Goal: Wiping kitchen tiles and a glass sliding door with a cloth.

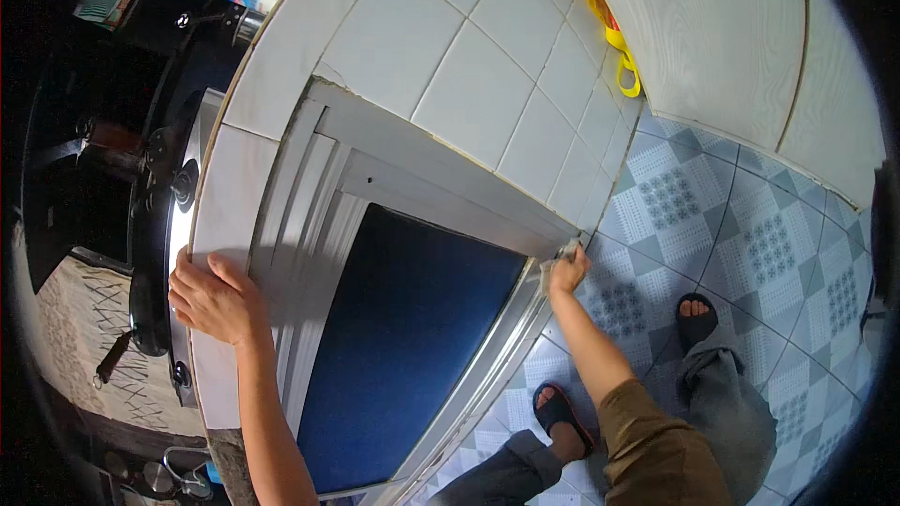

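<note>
My left hand (216, 295) rests over the edge of the tiled counter (242, 105), fingers curled over its rim beside the gas stove. Low at the cabinet's bottom corner, near the floor, my right hand (569, 270) is closed on a pale, crumpled cloth (547, 277) pressed against the metal frame. Between my two arms lies the dark blue panel (415, 344) of the cabinet door, set in a silvery metal frame (422, 190). The cloth is partly hidden by my right fingers.
On the counter are a stove with a black knob (184, 186), a pan with a dark handle (112, 358) and a cleaver with a wooden handle (116, 138). A yellow strap (628, 70) hangs by a pale wood-grain panel (724, 35). My sandalled feet stand on patterned floor tiles (668, 200).
</note>
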Demonstrator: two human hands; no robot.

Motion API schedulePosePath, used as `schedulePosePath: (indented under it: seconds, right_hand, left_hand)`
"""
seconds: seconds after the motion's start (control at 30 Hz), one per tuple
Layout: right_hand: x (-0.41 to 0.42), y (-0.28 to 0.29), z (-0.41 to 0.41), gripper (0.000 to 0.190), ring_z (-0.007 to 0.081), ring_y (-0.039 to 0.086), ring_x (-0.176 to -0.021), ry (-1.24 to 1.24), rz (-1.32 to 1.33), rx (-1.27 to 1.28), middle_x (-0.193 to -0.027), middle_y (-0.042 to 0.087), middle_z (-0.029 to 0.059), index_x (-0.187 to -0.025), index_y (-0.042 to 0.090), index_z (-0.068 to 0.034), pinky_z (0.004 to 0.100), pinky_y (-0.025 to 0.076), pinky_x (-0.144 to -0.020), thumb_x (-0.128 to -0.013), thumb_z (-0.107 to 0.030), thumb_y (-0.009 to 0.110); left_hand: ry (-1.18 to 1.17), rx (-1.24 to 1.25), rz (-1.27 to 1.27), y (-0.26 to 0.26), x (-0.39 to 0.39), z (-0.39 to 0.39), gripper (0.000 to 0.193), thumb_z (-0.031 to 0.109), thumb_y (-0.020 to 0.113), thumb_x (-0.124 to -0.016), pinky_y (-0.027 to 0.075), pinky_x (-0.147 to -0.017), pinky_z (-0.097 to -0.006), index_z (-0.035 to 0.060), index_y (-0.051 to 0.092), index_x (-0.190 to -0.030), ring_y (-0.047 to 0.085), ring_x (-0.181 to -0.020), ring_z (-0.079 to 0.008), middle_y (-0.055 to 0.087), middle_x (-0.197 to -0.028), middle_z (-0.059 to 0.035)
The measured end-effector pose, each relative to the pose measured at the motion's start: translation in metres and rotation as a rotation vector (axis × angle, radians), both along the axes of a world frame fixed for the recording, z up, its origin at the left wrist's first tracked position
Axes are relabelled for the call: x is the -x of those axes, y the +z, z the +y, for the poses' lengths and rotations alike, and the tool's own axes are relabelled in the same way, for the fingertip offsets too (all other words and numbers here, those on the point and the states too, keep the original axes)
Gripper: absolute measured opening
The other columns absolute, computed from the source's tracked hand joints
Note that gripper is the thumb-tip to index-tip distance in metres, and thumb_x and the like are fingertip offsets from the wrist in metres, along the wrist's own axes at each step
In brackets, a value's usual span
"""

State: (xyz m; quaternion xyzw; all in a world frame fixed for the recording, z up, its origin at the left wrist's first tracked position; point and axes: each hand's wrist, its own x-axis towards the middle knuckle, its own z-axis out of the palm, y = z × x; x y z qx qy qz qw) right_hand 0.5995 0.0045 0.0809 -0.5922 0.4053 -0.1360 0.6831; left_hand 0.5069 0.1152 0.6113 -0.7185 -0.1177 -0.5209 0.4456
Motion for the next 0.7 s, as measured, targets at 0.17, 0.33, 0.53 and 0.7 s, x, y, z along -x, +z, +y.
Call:
schedulePosePath:
  seconds: [0.17,0.33,0.53,0.7]
  right_hand:
    - [-0.011,0.020,-0.004,0.034,0.0386,0.056,-0.098,0.213,0.045,0.182,-0.103,0.056,0.0223,-0.113,0.062,-0.003,0.0449,0.044,-0.087,-0.081,-0.002,0.050]
    - [0.011,0.145,0.002,0.054,0.0363,0.050,-0.107,0.198,-0.389,0.197,-0.117,0.052,0.0178,-0.128,0.053,-0.004,0.0444,0.040,-0.093,-0.075,0.009,0.050]
    - [0.004,0.295,-0.022,0.056,0.0356,0.051,-0.104,0.238,-0.838,0.350,-0.129,0.049,0.0124,-0.126,0.054,-0.007,0.0492,0.043,-0.087,-0.072,0.008,0.057]
    - [0.003,0.220,-0.034,0.057,0.0360,0.050,-0.101,0.307,-0.731,0.581,-0.128,0.049,0.0123,-0.124,0.054,-0.010,0.0487,0.043,-0.084,-0.069,0.008,0.057]
  left_hand:
    - [0.002,-0.019,-0.003,-0.002,0.001,0.000,0.046,0.040,0.039,-0.094,0.038,-0.087,-0.0456,0.0054,0.053,-0.120,0.052,-0.102,-0.0329,0.056,-0.107,-0.0147]
    - [0.001,0.002,-0.008,0.000,0.000,0.004,0.046,0.040,0.038,-0.094,0.037,-0.087,-0.0459,0.0060,0.054,-0.120,0.052,-0.102,-0.0324,0.056,-0.107,-0.0139]
    - [-0.010,-0.028,-0.004,-0.001,-0.001,0.002,0.046,0.040,0.037,-0.094,0.038,-0.086,-0.0461,0.0058,0.053,-0.121,0.053,-0.101,-0.0322,0.056,-0.105,-0.0134]
    - [-0.030,-0.019,-0.011,0.000,0.001,0.007,0.047,0.040,0.037,-0.095,0.037,-0.088,-0.0457,0.0055,0.054,-0.122,0.053,-0.101,-0.0318,0.057,-0.104,-0.0134]
